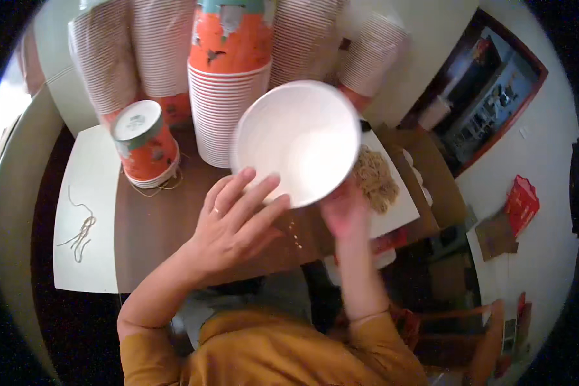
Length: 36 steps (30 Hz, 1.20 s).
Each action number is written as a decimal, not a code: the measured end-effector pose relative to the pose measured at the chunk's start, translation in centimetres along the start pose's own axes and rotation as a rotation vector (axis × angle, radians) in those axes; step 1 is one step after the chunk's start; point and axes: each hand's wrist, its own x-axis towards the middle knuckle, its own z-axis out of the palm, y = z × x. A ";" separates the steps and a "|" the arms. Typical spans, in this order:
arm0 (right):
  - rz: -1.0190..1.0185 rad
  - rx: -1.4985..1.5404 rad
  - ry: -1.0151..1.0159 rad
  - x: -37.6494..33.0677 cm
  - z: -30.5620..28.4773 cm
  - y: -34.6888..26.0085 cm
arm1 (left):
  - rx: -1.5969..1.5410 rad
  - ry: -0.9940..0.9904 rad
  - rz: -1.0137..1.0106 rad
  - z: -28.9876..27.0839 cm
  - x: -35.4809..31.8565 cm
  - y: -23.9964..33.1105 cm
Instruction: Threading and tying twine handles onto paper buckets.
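Note:
A large white paper bucket [296, 141] is tipped in front of me, its round mouth facing me and its inside showing bare. My right hand [342, 209] grips it from beneath at the lower right; the bucket hides most of those fingers, and the hand is blurred. Stretched out and apart, the fingers of my left hand [238, 219] lie at the lower left rim, fingertips against it or just in front. Behind stands a tall stack of nested orange paper buckets [228, 96]. An upside-down orange bucket [147, 151] sits to the left, with thin cord around its base.
Several wrapped bucket stacks [103, 61] line the back wall. Loose beige strings [82, 231] lie on the white left part of the table. A tangled bundle of beige string [375, 180] rests on a white sheet [402, 206] at right. A cardboard box [431, 167] stands beyond.

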 end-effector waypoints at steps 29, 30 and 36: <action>0.040 -2.543 0.055 17.1 -8.0 -12.0 | -0.254 -0.327 -0.389 -7.3 -4.3 0.0; -0.016 -2.574 -0.015 18.2 -9.6 -12.6 | -0.255 -0.314 -0.393 -7.1 -4.4 0.0; -0.263 -1.823 -0.067 17.3 -6.5 -16.3 | -0.313 -0.230 -0.459 -8.0 -5.6 -0.7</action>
